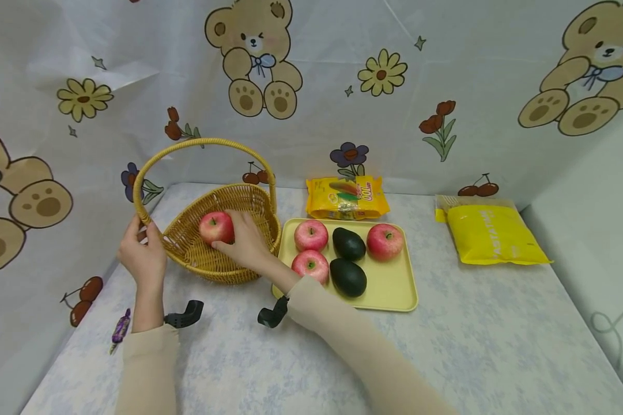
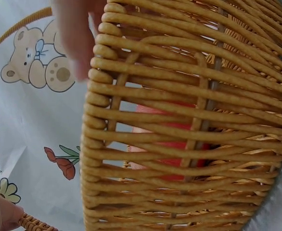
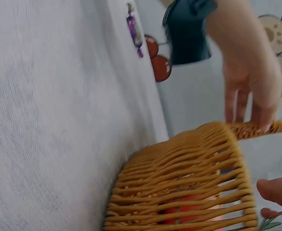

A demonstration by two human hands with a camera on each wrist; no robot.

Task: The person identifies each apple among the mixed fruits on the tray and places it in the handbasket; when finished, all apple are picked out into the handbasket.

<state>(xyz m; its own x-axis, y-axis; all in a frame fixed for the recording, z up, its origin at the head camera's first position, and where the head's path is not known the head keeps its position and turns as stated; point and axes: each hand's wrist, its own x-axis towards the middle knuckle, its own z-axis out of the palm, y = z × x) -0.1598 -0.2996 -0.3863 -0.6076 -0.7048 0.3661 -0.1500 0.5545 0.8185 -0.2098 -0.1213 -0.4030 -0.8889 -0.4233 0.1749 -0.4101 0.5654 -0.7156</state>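
Note:
A wicker basket (image 1: 228,276) with a tall arched handle stands at the left of the table. My left hand (image 1: 146,256) grips the handle low on its left side, at the rim. Inside the basket, my right hand (image 1: 249,242) holds a red apple (image 1: 215,227), thumb at the near side and fingers behind it. Red skin of an apple (image 2: 165,125) shows through the weave in the left wrist view. Beside the basket, a yellow tray (image 1: 389,288) carries several red apples (image 1: 311,265) and two dark avocados (image 1: 348,278). My right forearm crosses the tray's left edge.
Behind the tray lies an orange-yellow snack pack (image 1: 346,199). A bright yellow bag (image 1: 490,233) lies at the back right. One purple-wrapped candy (image 1: 120,328) sits near the left table edge. A printed sheet with bears (image 1: 261,57) hangs behind the table.

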